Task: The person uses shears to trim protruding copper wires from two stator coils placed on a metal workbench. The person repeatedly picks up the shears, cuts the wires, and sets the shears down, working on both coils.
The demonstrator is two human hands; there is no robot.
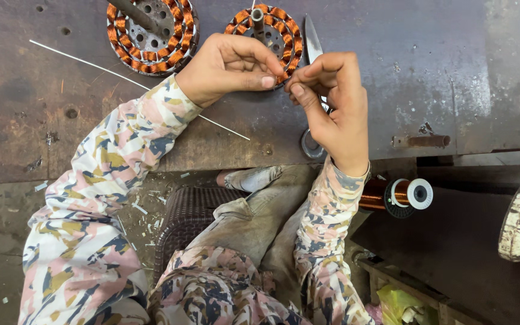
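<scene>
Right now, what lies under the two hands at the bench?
A copper-wound stator and scissors lie partly under the left hand and right hand; whatever the fingertips pinch is hidden.

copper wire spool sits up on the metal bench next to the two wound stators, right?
Not quite. The head view shows the copper wire spool below the metal bench's edge, near the right forearm; only the two wound stators lie on the bench.

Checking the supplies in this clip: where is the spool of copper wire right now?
In the head view, the spool of copper wire lies on its side low right, below the workbench edge, just beside the right sleeve.
</scene>
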